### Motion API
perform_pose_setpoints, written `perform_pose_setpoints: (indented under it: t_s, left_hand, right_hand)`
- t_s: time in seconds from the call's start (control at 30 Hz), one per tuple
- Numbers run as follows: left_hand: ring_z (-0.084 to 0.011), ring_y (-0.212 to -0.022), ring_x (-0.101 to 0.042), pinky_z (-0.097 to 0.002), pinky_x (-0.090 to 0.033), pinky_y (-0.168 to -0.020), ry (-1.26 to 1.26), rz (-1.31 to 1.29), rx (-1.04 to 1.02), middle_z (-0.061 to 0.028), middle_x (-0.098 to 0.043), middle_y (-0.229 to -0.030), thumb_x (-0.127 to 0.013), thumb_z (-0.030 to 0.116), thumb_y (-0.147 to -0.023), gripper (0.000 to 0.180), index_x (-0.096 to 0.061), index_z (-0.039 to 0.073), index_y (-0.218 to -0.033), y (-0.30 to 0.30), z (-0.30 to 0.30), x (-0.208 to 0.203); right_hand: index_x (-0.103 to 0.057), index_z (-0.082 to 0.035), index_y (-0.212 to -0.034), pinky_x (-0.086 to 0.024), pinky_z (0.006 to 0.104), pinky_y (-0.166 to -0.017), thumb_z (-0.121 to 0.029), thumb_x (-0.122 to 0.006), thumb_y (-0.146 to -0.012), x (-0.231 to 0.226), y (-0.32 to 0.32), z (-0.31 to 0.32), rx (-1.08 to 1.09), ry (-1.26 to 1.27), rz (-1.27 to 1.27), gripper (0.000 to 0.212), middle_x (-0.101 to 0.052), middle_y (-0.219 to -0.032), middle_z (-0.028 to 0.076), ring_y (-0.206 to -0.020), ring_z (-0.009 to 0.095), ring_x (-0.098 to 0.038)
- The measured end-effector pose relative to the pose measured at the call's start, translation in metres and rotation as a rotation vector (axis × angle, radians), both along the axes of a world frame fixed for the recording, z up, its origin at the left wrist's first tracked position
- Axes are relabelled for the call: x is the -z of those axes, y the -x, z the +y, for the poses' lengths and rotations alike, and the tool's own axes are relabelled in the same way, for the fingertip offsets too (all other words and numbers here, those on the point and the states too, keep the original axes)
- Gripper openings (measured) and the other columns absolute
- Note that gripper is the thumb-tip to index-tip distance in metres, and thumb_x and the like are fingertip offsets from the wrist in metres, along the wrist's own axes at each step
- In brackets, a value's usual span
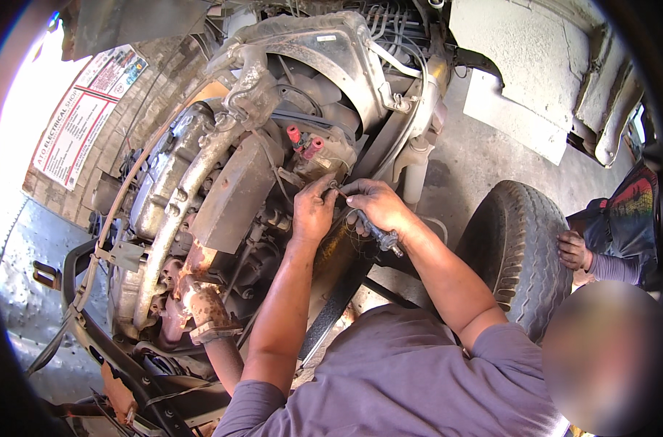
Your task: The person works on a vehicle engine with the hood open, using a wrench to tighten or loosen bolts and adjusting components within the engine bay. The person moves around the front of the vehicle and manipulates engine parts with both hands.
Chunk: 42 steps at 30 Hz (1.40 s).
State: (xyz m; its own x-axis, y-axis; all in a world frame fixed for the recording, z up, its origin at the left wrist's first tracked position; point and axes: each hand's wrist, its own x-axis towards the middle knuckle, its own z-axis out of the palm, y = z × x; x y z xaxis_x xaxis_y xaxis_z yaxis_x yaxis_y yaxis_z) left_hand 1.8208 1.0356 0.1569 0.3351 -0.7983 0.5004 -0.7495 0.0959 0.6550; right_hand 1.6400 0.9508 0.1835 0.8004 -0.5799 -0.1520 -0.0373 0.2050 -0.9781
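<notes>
My left hand (314, 211) is pinching a small part (333, 184) by the right edge of the engine (233, 195); the fingers of my right hand (376, 207) are pinching its near end, a grey tool (384, 239) sitting beneath. I'd best be steadying both wrists and moving only my fingertips.

From our bare left hand (314, 211), we have the bulky grey metal engine (222, 197) at nine o'clock, the curved grey fan shroud (342, 54) at twelve, and the round black rubber tyre (531, 251) at three, a co-worker's hand (575, 251) on its edge.
</notes>
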Motion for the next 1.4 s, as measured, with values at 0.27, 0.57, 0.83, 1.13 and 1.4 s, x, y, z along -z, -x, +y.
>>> perform_pose_setpoints:
  t_s: [0.27,0.57,0.83,1.13,1.4]
  left_hand:
    - [-0.0388,-0.105,-0.074,-0.0415,-0.057,-0.093,0.013,-0.032,0.001,-0.0233,-0.076,-0.113,-0.076,-0.001,-0.088,0.036,-0.073,-0.002,-0.123,0.0,0.0,-0.002]
    - [-0.038,-0.104,-0.075,-0.0407,-0.057,-0.091,0.014,0.086,0.009,-0.0227,-0.076,-0.111,-0.077,0.0,-0.089,0.034,-0.073,-0.002,-0.123,-0.004,-0.006,0.011]
    - [-0.0199,-0.103,-0.074,-0.0333,-0.057,-0.094,-0.005,0.041,0.0,-0.017,-0.079,-0.113,-0.078,-0.002,-0.091,0.036,-0.073,-0.002,-0.127,-0.004,-0.003,0.007]
    - [-0.0197,-0.105,-0.074,-0.033,-0.057,-0.095,-0.015,0.036,0.008,-0.0165,-0.078,-0.115,-0.078,-0.004,-0.09,0.037,-0.073,-0.002,-0.127,-0.005,-0.004,0.007]
    - [-0.0302,-0.105,-0.075,-0.0385,-0.057,-0.093,-0.009,0.238,-0.018,-0.0182,-0.077,-0.115,-0.075,-0.005,-0.088,0.042,-0.07,0.001,-0.13,0.004,0.002,0.006]
  right_hand:
    - [-0.065,-0.001,-0.13,-0.058,0.0344,-0.052,-0.014,-0.058,-0.105,-0.005,0.002,0.002,0.003,-0.013,0.019,0.029,-0.074,-0.083,0.014,-0.061,0.021,-0.071]
    - [-0.068,0.0,-0.129,-0.056,0.0318,-0.05,-0.012,-0.06,-0.105,-0.009,0.004,0.002,0.057,-0.029,0.039,0.028,-0.072,-0.08,0.011,-0.057,0.017,-0.068]
    - [-0.066,-0.001,-0.128,-0.059,0.0348,-0.052,-0.014,-0.06,-0.104,-0.004,0.004,-0.002,0.002,-0.049,0.042,0.028,-0.073,-0.08,0.013,-0.059,0.02,-0.07]
    - [-0.066,0.0,-0.128,-0.059,0.035,-0.051,-0.014,-0.06,-0.104,0.001,0.002,-0.004,0.008,-0.061,0.041,0.028,-0.074,-0.081,0.014,-0.06,0.02,-0.071]
    - [-0.066,-0.001,-0.131,-0.059,0.0325,-0.055,-0.014,-0.062,-0.102,0.007,0.01,-0.005,-0.013,-0.037,0.001,0.033,-0.07,-0.08,0.01,-0.06,0.018,-0.068]
